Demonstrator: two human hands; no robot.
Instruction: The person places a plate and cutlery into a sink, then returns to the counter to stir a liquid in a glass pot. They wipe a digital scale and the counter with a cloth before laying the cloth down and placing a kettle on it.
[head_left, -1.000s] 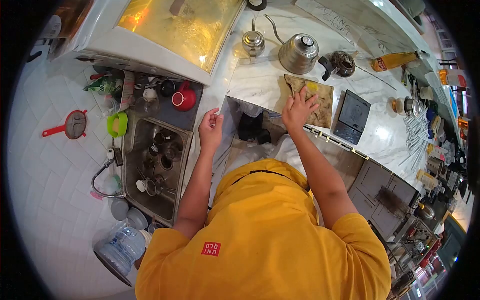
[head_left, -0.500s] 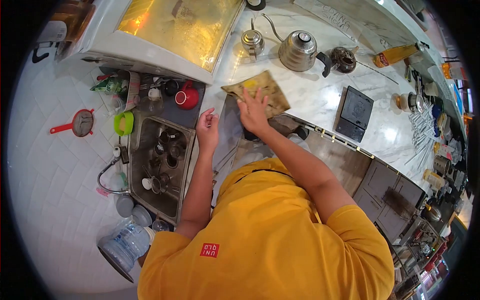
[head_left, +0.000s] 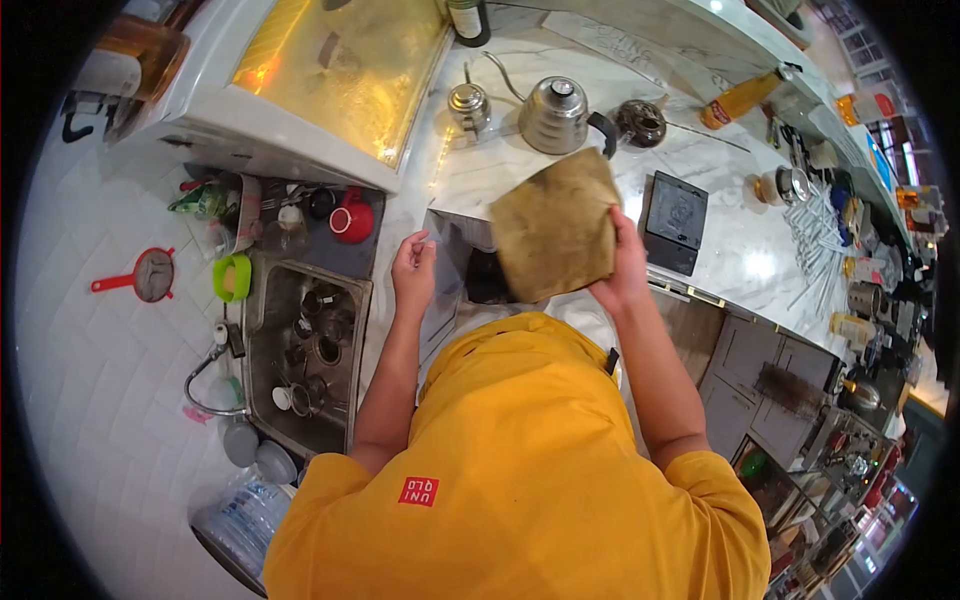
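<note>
- Far left of the left hand, a red-rimmed strainer hangs on the white tiled wall.
- Below it, near the person's left elbow, a clear water bottle lies beside the sink's end.
- Just left of the left hand is a steel sink crowded with cups and small metal pieces. A curved tap stands at its far-left side.
- Above the sink and to the upper left of the left hand, a red cup sits on a dark drainboard.
- The left hand hovers over the strip between the sink and a dark gap under the counter. Its fingers are loosely curled, thumb near forefinger, and it holds nothing.
- Beyond both hands, a glass-topped case glows yellow.
- On the marble counter past the hands stand a small steel pot and a gooseneck kettle.
- Between the hands, a stained brown cloth is lifted off the counter and spread flat toward the camera. It hides part of the counter edge and the gap behind it.
- The right hand is closed on the cloth's lower right edge, fingers wrapped behind it.
- Just right of the right hand, a black scale lies on the counter.
- Farther right, an amber bottle lies on its side.
- The person's yellow shirt blocks everything nearer than the hands.
</note>
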